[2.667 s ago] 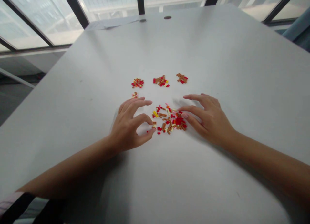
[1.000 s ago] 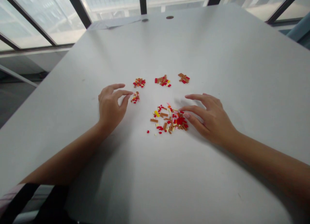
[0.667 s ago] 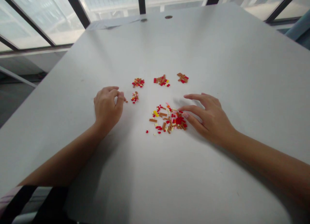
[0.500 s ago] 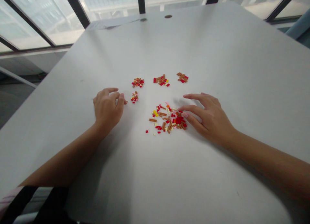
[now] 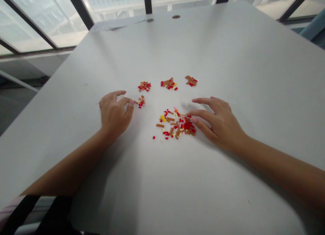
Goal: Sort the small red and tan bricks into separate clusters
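My left hand is at the left, thumb and index finger pinched together on a small brown brick. Its fingertips meet the edge of a small pile of red, white and brown bricks. On the other side, my right hand rests with its fingers spread and slightly bent. Thumb and index tips reach the right edge of the large loose heap of toy bricks. Red, brown, white, pink and yellow pieces lie there, some hidden behind the fingertips.
Farther back lie three sorted piles: small red and brown bricks, a mixed pile with longer plates, and brown and red plates. A stray red brick lies left of the heap. Paper is at the white table's far edge.
My left hand has shifted slightly right and away from me, bringing the small brown brick against the small pile. My right hand has stayed in place.
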The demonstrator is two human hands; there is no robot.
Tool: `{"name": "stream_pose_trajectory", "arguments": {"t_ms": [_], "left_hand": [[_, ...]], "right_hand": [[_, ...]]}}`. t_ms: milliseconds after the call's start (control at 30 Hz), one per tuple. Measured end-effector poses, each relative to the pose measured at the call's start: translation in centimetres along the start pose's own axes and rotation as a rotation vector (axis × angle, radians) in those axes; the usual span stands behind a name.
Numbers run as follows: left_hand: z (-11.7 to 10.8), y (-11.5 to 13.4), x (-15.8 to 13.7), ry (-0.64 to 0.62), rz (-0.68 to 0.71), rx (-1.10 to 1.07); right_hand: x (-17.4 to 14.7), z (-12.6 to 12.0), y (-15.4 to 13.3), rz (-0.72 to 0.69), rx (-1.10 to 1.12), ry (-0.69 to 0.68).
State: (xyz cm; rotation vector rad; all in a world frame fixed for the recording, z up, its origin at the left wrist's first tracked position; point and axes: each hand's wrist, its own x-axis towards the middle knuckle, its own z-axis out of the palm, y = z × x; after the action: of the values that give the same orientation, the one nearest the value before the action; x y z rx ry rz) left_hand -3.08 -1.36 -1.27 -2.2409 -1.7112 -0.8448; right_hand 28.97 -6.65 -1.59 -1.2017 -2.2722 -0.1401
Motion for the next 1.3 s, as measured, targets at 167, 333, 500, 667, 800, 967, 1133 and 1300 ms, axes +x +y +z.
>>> {"name": "stream_pose_trajectory", "arguments": {"t_ms": [167,333,500,667,800,967,1133,1300], "left_hand": [[-1.1,0.9,0.1,-0.021,0.154,-0.094],[-2.6,2.6,-0.5,-0.129,0.503,-0.268],[-2.8,3.9,-1.4,-0.301,0.642,-0.366],[-2.6,3.8,-1.5,-0.32,0.642,-0.363],[-2.4,3.7,-1.5,-0.33,0.625,-0.384],[-1.9,3.8,-1.8,-0.367,0.715,-0.426],[-2.1,3.9,-1.7,-0.397,0.691,-0.389],[-2.0,4.0,-1.9,-0.398,0.71,-0.389]], "right_hand": [[0.0,0.0,0.1,-0.019,0.001,-0.001],[0.0,0.0,0.1,-0.025,0.001,0.005],[0.0,0.1,0.2,-0.017,-0.008,-0.001],[-0.1,0.2,0.3,-0.021,-0.002,0.0],[-0.2,0.2,0.2,-0.011,0.006,-0.011],[-0.1,0.2,0.2,-0.02,-0.007,-0.002],[-0.1,0.2,0.2,-0.011,-0.001,-0.011],[0.0,0.1,0.2,-0.002,0.006,-0.023]]}}
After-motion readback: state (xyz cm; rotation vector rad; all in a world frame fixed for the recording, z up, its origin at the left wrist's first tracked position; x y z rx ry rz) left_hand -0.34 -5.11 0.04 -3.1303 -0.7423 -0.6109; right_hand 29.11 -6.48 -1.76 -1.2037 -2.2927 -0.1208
